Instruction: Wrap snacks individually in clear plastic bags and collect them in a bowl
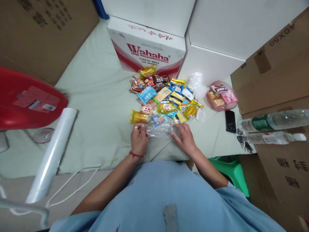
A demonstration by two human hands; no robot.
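Note:
A crinkled clear plastic bag (pixel 160 132) lies between my two hands at the near edge of the snack pile. My left hand (pixel 140 137), with a red string on its wrist, pinches the bag's left end. At the other end, the thumb and fingers of my right hand (pixel 185 138) are closed on the plastic. Just beyond the bag is a light blue snack packet (pixel 159 120), partly seen through the film. A yellow-wrapped snack (pixel 139 116) lies against my left fingertips. Several more wrapped snacks (pixel 166 94) are heaped behind.
A Wahaha carton (pixel 149 51) stands behind the pile. To the right are a pink bowl (pixel 211 104) of snacks, crumpled clear plastic (pixel 196 82), a phone (pixel 230 121), keys (pixel 245 143) and two bottles (pixel 277 120). A plastic film roll (pixel 51 154) and red container (pixel 29 100) lie left.

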